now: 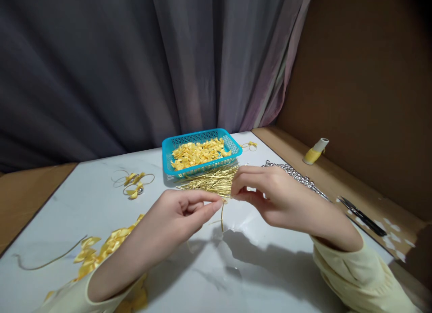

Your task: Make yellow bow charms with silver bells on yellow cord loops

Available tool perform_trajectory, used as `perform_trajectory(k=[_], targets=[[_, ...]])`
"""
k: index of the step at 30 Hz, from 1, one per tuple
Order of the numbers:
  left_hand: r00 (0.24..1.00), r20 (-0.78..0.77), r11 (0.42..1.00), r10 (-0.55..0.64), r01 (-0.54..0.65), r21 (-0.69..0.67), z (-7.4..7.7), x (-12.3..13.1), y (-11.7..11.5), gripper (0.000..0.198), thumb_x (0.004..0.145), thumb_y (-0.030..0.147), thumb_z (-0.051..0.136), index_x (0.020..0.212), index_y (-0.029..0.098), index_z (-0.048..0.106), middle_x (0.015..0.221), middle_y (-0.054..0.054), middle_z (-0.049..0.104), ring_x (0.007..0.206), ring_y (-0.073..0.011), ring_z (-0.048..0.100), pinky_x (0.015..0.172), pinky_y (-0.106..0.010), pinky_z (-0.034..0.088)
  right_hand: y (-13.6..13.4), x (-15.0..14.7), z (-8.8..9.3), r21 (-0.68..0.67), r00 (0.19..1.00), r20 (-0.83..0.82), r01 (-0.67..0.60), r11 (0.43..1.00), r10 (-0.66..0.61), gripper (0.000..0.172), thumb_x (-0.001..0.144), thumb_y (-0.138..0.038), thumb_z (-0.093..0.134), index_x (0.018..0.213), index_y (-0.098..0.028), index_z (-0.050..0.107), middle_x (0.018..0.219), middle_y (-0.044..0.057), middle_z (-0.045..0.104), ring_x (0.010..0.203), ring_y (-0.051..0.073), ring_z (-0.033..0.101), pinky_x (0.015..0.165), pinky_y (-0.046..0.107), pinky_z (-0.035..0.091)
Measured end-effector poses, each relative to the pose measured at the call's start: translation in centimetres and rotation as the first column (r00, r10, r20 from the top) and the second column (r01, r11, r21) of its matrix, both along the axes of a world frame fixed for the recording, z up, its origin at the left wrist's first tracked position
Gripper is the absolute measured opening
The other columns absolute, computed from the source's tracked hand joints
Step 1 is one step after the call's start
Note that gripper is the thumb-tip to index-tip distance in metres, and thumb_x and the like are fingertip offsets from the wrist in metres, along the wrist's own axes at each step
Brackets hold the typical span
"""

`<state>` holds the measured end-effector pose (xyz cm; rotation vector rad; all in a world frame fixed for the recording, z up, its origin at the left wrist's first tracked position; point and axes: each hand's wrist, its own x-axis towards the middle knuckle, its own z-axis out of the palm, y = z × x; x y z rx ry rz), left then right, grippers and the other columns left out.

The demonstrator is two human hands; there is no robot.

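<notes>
My left hand [189, 214] is closed in a pinch, thumb against forefinger, above the middle of the white table. Between its fingertips is a thin gold cord [222, 217], one end of which hangs down. Just to the right, my right hand [261, 189] is pinched too, its fingertips close to the left ones. What those fingers hold is too small or hidden to make out. Behind both hands lies a pile of gold cord lengths [212, 181], partly covered by my right hand.
A blue basket [166, 158] of yellow ribbon bows stands at the back. More bows [118, 236] lie left, near a loose cord [50, 262] and finished-looking loops [135, 180]. To the right are silver beads or bells [297, 172], black-handled scissors [366, 218] and a yellow thread spool [313, 154].
</notes>
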<state>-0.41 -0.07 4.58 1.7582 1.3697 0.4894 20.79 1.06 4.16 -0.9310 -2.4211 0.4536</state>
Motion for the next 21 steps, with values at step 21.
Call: perform_trajectory(k=[21], targets=[[0.995,0.074,0.998,0.068,-0.069,0.005,-0.1,0.1,-0.1,0.036,0.078,0.051,0.062,0.088,0.019,0.075,0.050,0.005,0.039,0.048,-0.0083,0.028,0.042,-0.018,0.018,-1.8,-0.9,-0.2,0.238,0.971,0.175,0.118,0.964,-0.162,0.016,0.091,-0.018,0.053,0.102,-0.013,0.064,0.092,0.006,0.061,0.075,0.016,0.058,0.056,0.027,0.033]])
